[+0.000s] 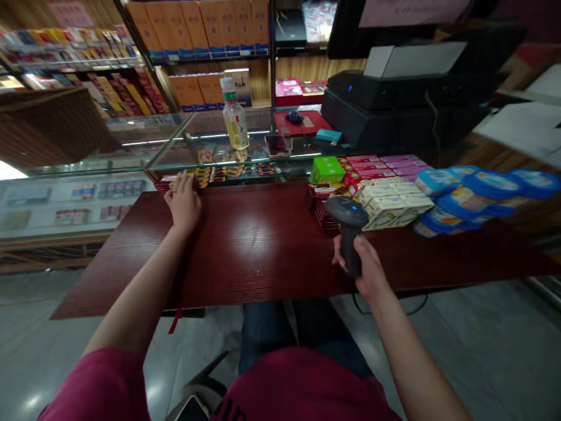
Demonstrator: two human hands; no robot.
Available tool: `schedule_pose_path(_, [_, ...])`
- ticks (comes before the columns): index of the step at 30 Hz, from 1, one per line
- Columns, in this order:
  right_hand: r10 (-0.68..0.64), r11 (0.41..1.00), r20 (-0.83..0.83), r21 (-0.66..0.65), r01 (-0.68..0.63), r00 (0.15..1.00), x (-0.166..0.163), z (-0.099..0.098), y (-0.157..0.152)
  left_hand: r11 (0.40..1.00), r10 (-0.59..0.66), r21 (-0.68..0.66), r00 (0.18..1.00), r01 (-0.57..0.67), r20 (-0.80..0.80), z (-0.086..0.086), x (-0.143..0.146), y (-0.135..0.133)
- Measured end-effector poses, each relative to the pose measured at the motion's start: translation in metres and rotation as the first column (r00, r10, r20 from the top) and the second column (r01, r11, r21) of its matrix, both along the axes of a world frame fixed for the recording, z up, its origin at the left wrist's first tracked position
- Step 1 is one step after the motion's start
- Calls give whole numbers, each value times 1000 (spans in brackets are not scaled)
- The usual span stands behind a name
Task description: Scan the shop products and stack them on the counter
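Observation:
My right hand (363, 263) is wrapped round the grip of a black barcode scanner (349, 219). The scanner is upright above the table, and a small blue light shows on its head. At the table's far left, my left hand (184, 202) has its fingers bent over the flat red packets (164, 184) stacked there. Their fingertips are partly hidden. Just behind the scanner is another stack of flat red packets (326, 216). Beside it stand cream boxes (394, 204), red boxes (366, 166) and a green box (328, 170).
Blue-lidded tubs (493, 184) are piled at the right of the dark red wooden table (252, 245). Behind it, a bottle (235, 117) stands on a glass display case (205, 126). Black checkout equipment (385, 111) rises at the back right. A wicker basket (48, 128) is at left.

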State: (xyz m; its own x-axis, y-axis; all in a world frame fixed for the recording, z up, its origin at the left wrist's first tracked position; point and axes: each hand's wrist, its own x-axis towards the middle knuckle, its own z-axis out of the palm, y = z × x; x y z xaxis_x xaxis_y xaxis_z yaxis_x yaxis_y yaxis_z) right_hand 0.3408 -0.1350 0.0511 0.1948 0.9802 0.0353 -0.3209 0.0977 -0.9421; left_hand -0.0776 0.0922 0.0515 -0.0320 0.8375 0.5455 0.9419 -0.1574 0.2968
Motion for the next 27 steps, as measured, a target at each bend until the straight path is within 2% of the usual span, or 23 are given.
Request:
schedule_pose_path(1, [-56,998,-40,30,57,998,7,-2,-2,995,-96,2,995,96,-16,-1,27,-9])
schedule_pose_path(3, [-128,988,-114,72,137,985,19,-5,-3,934,-357,-34,930,356,-84,-1,88,-30])
schedule_pose_path(6, [-178,974,-137,115,194,974,29,-12,-3,758,-647,-68,736,648,-199,2,183,-64])
schedule_pose_path(8, [-191,969,-102,138,204,976,30,-17,-4,694,-709,-76,660,716,-247,5,235,-79])
schedule_pose_path(10, [-187,969,-75,151,196,980,29,-19,-6,702,-701,-91,664,706,-261,9,271,-87])
schedule_pose_path(12, [-180,969,-80,155,191,980,28,-19,-7,711,-696,-110,673,694,-250,10,289,-88])
schedule_pose_path(14, [-181,968,-109,154,197,977,28,-18,-9,678,-729,-113,645,726,-229,7,287,-87])
schedule_pose_path(16, [-173,969,-125,155,191,977,30,-15,-10,633,-769,-76,613,771,-182,1,270,-86])
schedule_pose_path(17, [-155,972,-123,157,174,980,30,-14,-10,635,-769,-36,626,772,-131,-4,258,-85])
schedule_pose_path(18, [-127,976,-118,161,145,985,29,-13,-9,664,-746,11,664,748,-52,-8,245,-84])
schedule_pose_path(20, [-42,985,-110,162,59,993,25,-9,-6,775,-629,79,750,627,206,-18,216,-78])
schedule_pose_path(21, [11,988,-112,156,6,994,21,-7,-3,824,-548,81,754,560,362,-23,203,-74])
schedule_pose_path(22, [67,988,-112,144,-51,991,15,-5,1,858,-467,64,722,509,510,-28,191,-68])
schedule_pose_path(24, [173,982,-106,93,-164,979,0,-1,12,875,-339,12,594,485,730,-36,171,-58])
schedule_pose_path(27, [296,955,-78,-13,-298,952,-26,2,28,878,-233,-3,433,479,871,-44,154,-47])
